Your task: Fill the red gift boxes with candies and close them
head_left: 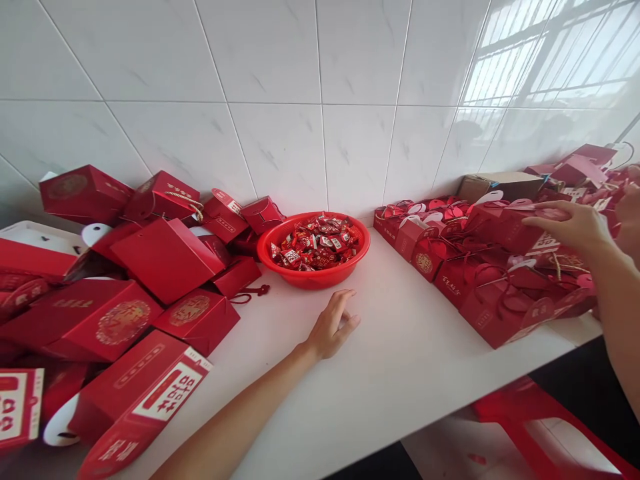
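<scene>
My left hand (pixel 333 327) rests just above the white tabletop in front of the candy basket, fingers loosely bent and apart, nothing in it. A round red plastic basket (pixel 315 281) full of red-wrapped candies (pixel 320 241) stands against the wall beyond it. To the right, my right hand (pixel 575 225) grips the right end of a red gift box (pixel 507 227), with its fingers over the top. That box sits over the rows of packed red gift boxes (pixel 493 313); its underside is hidden.
Red gift boxes (pixel 167 260) lie in a loose pile on the left of the white table (pixel 380 373). A brown carton (pixel 500 183) stands at the back right. Part of what looks like another hand (pixel 629 213) shows at the right edge. A red stool (pixel 530 407) is below.
</scene>
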The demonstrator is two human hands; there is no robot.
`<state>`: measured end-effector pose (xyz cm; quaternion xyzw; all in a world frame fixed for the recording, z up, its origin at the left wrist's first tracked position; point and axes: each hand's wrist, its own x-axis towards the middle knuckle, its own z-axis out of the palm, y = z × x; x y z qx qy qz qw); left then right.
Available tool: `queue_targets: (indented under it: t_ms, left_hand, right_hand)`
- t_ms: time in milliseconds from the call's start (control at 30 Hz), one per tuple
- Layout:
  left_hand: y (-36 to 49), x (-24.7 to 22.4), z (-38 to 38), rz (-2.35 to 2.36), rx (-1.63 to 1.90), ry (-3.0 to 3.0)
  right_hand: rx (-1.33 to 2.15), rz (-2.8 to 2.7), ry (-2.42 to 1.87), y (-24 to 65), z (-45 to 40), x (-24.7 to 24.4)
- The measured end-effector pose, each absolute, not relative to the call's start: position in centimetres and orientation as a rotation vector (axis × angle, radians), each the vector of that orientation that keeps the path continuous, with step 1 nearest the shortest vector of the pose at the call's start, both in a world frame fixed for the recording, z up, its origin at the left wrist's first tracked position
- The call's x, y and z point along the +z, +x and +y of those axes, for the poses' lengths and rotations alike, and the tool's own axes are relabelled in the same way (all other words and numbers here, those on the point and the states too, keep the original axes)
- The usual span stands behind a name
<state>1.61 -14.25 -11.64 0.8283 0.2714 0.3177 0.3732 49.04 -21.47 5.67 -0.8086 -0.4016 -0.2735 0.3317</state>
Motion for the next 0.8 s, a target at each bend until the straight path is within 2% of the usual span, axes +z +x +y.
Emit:
queue_targets:
  t_ms: [100,300,600,800]
  left_hand:
    - [1.6,-11.8,-14.1,0.686,0.813,2.145]
    - [1.7,-11.8,-14.1,0.703,0.785,2.170]
    - [1.7,-11.7,-14.2,0.697,0.790,2.186]
    - [1.7,-11.9,-14.1,0.687,0.791,2.185]
  right_hand:
    - [-0.442,-0.895,-2.283,47.6,-21.4,6.5]
    - [-0.207,-0.978,-2.360,46.7,-21.3,6.7]
    - [-0.473,-1.026,-2.329,46.2,-21.0,6.4]
    - [-0.576,-1.130,-1.896,40.9,-20.3,7.1]
